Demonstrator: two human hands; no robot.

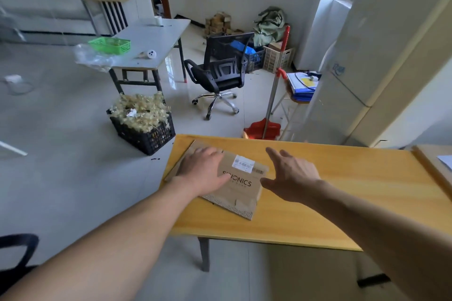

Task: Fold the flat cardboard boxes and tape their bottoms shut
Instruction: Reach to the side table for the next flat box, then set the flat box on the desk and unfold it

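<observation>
The flat cardboard box [241,183] lies lower centre in the frame, at the left end of the yellow table [342,190], printed side up with a white label [243,162] near its far edge. It is fully collapsed, and nothing is folded or taped yet. Another brown sheet [193,145] peeks out beneath it at the upper left, likely a second flat.

I have the left hand [203,171] spread palm-down on the box's left half, fingers straight, which I judge pins it so it won't slide. The right hand [291,176] hovers just beside the box's right edge, fingers splayed apart and gripping nothing. I can't tell whether the thumb touches the cardboard. It looks placed to catch that edge and lift.

Beyond the table, a black crate [144,129] sits left of centre, an office chair [220,73] at mid-frame and a red dustpan [263,129] just behind the tabletop. I see no tape on this table.
</observation>
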